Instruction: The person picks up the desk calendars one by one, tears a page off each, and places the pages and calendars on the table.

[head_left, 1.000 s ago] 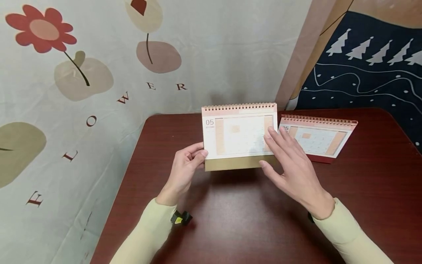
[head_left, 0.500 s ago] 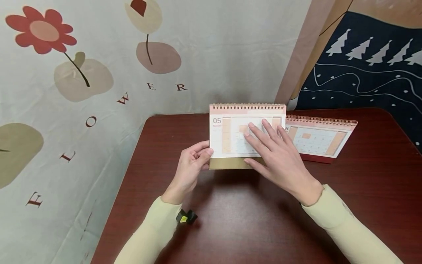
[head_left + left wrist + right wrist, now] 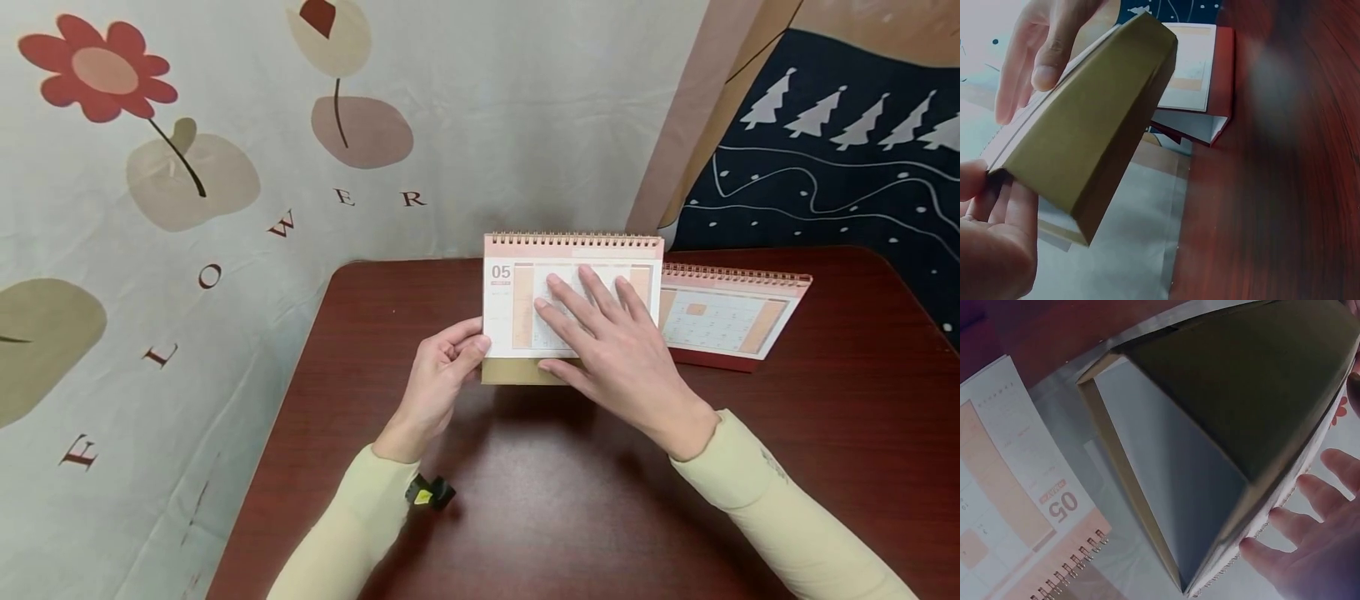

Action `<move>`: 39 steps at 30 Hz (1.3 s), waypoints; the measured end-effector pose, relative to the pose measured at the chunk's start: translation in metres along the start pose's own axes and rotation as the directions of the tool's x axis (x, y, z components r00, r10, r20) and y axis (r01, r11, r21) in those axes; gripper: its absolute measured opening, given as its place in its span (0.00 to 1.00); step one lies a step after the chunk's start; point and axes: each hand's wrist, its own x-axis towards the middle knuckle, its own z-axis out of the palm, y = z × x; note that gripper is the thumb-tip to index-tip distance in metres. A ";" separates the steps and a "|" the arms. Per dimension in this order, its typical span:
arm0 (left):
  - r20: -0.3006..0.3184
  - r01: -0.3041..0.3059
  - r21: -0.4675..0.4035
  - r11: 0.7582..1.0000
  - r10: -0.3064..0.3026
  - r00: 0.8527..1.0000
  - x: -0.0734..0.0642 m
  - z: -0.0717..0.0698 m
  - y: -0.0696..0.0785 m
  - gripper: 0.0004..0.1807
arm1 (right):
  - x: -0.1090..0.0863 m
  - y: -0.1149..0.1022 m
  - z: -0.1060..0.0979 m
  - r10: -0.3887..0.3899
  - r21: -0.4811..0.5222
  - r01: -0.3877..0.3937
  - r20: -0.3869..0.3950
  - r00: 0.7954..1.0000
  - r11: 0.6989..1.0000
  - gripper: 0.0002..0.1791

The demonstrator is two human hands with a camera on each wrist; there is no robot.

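A spiral-bound desk calendar (image 3: 498, 317) with a gold-brown stand faces me, its page marked 05. My left hand (image 3: 435, 379) pinches its lower left edge, thumb in front and fingers behind. Spread over the page is my right hand (image 3: 618, 350), fingers nearly straight, hiding much of the date grid. In the left wrist view the gold base (image 3: 1094, 115) is tilted and raised off the table. The right wrist view shows the stand's hollow triangular side (image 3: 1166, 450), with the right fingertips along the page side.
A second desk calendar (image 3: 727, 317) with a red base stands at the right, partly behind the held one. Both are over a dark red wooden table (image 3: 540, 517). A flower-print cloth (image 3: 487, 108) hangs behind, with a dark tree-print cloth (image 3: 840, 175) at the right.
The held calendar and my left hand have shifted slightly right, covering more of the second calendar. My right hand has moved left across the page.
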 end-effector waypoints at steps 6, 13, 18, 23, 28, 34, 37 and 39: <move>-0.006 -0.034 -0.053 0.998 0.034 0.999 -0.001 0.001 -0.001 0.19 | 0.000 -0.002 0.001 0.014 -0.011 -0.014 -0.002 1.000 1.000 0.38; -0.031 -0.055 -0.044 0.998 0.053 0.998 -0.001 0.005 -0.004 0.19 | 0.000 -0.001 0.001 0.015 -0.018 -0.016 -0.032 0.999 1.000 0.36; -0.017 -0.065 -0.085 0.994 0.064 0.998 0.001 0.006 -0.008 0.20 | -0.001 0.001 -0.001 0.017 -0.015 -0.017 -0.041 0.999 1.000 0.35; 0.002 -0.081 -0.125 0.989 0.082 0.997 0.001 0.005 -0.011 0.23 | -0.003 0.001 -0.002 0.021 -0.007 -0.021 -0.036 0.999 1.000 0.34; 0.047 -0.124 -0.108 0.986 0.130 0.990 0.001 0.004 -0.013 0.37 | -0.004 0.002 -0.003 0.027 0.006 -0.026 -0.039 0.999 1.000 0.32; 0.104 -0.146 -0.154 0.977 0.163 0.981 0.001 0.004 -0.017 0.47 | -0.006 0.002 -0.002 0.001 0.004 -0.001 -0.080 0.997 1.000 0.29; 0.141 -0.144 -0.190 0.971 0.172 0.975 0.000 0.004 -0.017 0.50 | -0.005 0.003 -0.002 -0.005 0.006 0.005 -0.090 0.996 1.000 0.28; 0.175 -0.142 -0.192 0.971 0.176 0.969 -0.001 0.005 -0.017 0.49 | -0.005 0.003 -0.003 -0.001 0.011 0.002 -0.101 0.995 1.000 0.28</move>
